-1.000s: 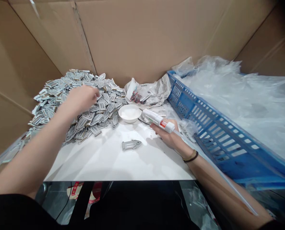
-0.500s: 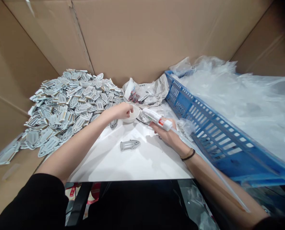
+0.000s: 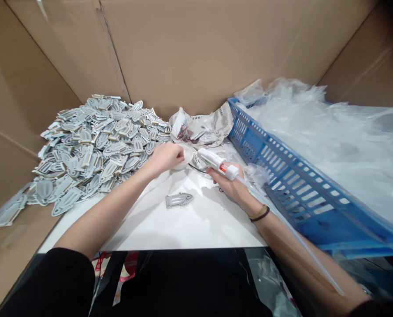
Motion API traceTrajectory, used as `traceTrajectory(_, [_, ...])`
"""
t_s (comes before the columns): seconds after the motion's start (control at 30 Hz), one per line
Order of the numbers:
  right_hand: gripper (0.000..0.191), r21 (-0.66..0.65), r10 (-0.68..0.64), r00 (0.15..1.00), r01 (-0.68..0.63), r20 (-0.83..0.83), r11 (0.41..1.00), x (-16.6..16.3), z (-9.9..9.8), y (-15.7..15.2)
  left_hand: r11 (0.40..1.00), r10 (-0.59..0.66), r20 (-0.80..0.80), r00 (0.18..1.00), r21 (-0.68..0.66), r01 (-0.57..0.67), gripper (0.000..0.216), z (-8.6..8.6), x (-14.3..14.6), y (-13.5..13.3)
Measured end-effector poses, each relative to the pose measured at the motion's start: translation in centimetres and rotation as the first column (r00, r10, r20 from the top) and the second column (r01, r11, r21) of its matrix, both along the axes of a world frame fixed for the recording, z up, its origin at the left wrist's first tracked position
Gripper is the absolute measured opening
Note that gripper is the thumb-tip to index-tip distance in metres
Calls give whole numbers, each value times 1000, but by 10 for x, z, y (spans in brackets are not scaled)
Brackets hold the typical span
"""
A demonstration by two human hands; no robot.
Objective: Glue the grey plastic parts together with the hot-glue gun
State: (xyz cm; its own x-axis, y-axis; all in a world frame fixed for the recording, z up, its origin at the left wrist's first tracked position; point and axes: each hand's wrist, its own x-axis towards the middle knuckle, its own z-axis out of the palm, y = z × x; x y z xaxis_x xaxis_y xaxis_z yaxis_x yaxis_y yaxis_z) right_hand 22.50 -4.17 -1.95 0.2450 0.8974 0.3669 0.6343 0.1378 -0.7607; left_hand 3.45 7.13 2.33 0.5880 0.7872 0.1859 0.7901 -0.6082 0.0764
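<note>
My right hand [image 3: 228, 181] is closed round a white hot glue gun [image 3: 213, 160], with a long clear glue stick [image 3: 292, 231] running out of its back along my forearm. The gun's front points toward a small white bowl [image 3: 186, 154]. At the left rim of that bowl is my left hand [image 3: 169, 156], its fingers curled together; whatever they hold, if anything, is hidden. One grey, pointed plastic piece with slots [image 3: 179, 200] lies flat on the white table [image 3: 150, 233], nearer to me than both hands.
A large heap of similar grey pieces [image 3: 97, 145] fills the left side. Crumpled printed paper [image 3: 213, 123] lies behind the bowl. On the right stands a blue crate [image 3: 292, 193] full of clear plastic bags [image 3: 335, 145]. Cardboard walls [image 3: 190, 53] enclose the table.
My left hand has shifted slightly, its fingers drawing closer together over the bowl's left rim. The right hand and the glue gun have barely moved. The single grey piece lies where it was.
</note>
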Motion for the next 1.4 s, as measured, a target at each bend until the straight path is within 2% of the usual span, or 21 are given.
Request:
traceTrajectory(0.13, [32,1,15,1000,-15,-13,1000,0,-1,-1,1000,-2,47,999,2,2,24,1,-8,-5])
traceTrajectory(0.3, [30,-11,26,999,-26,-20,1000,2,-4,0,991,54,66,996,119,-62,30,1,-23,-14])
traceTrajectory(0.43, [31,0,36,999,-36,-10,999,2,-4,0,994,-47,296,954,110,15,26,0,-32,-27])
traceTrajectory(0.53, [32,6,35,999,-35,-14,999,2,-3,0,989,-87,494,865,-58,132,20,-4,-36,-39])
traceTrajectory(0.6, [32,9,31,999,-31,-22,999,1,-3,0,940,-77,542,837,-240,242,21,-7,-38,-46])
traceTrajectory(0.73, [29,-12,36,998,-37,-43,999,0,-1,-2,732,-30,544,839,-559,389,29,-10,-41,-57])
traceTrajectory(0.87, [30,-21,16,999,-17,-38,1000,-1,1,-3,546,59,545,836,-719,430,28,-11,-42,-61])
traceTrajectory(0.93, [31,-16,10,999,-11,-34,1000,-1,2,-3,514,88,538,838,-745,425,22,-11,-43,-61])
traceTrajectory(0.97, [31,-13,13,999,-14,-34,1000,-1,1,-3,533,80,527,846,-740,410,20,-12,-43,-61])
traceTrajectory(1.07, [29,-10,33,999,-33,-43,999,0,0,-2,653,-17,440,898,-675,343,14,-12,-44,-59])
traceTrajectory(1.13, [28,-14,45,998,-46,-54,999,1,-2,-1,711,-76,349,934,-638,296,13,-11,-46,-58])
traceTrajectory(1.27, [27,-32,38,997,-41,-62,999,1,-4,0,815,-132,185,974,-539,213,20,-10,-47,-59])
traceTrajectory(1.4, [28,-52,29,998,-31,-48,998,1,-3,0,837,-181,111,977,-505,212,24,-8,-47,-64])
